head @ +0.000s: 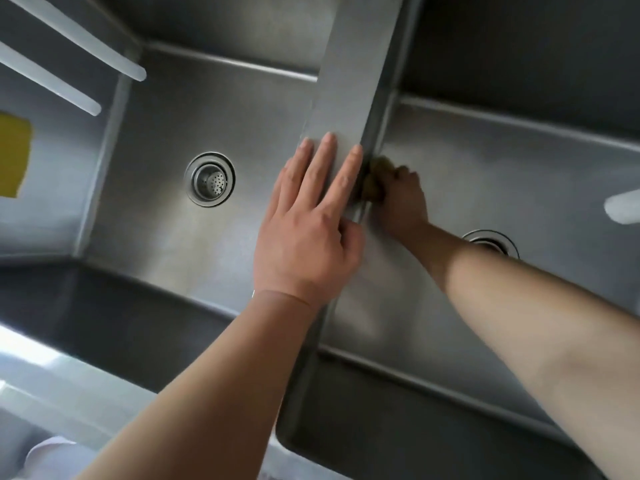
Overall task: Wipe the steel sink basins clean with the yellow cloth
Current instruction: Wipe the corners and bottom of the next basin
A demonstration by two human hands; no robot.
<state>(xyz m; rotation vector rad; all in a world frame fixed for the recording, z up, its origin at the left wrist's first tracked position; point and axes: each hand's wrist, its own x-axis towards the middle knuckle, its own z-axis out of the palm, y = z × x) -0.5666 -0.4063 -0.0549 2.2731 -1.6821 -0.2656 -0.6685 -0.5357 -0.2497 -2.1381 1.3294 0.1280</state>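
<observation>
Two steel basins lie below me, split by a flat steel divider (353, 81). My left hand (308, 220) rests flat on the divider with straight fingers. Down in the right basin (519, 174), my right hand (401, 199) grips the bunched yellow cloth (372, 178) and presses it against the divider's inner wall. The cloth looks dull and shadowed there, partly hidden behind my left fingers. The left basin (166, 237) holds a round drain strainer (210, 179).
A second drain (491, 240) in the right basin shows partly behind my right forearm. Two white tubes (86, 50) hang at the upper left, another white tip (623, 206) at the right edge. A yellow patch (14, 154) sits on the far-left wall.
</observation>
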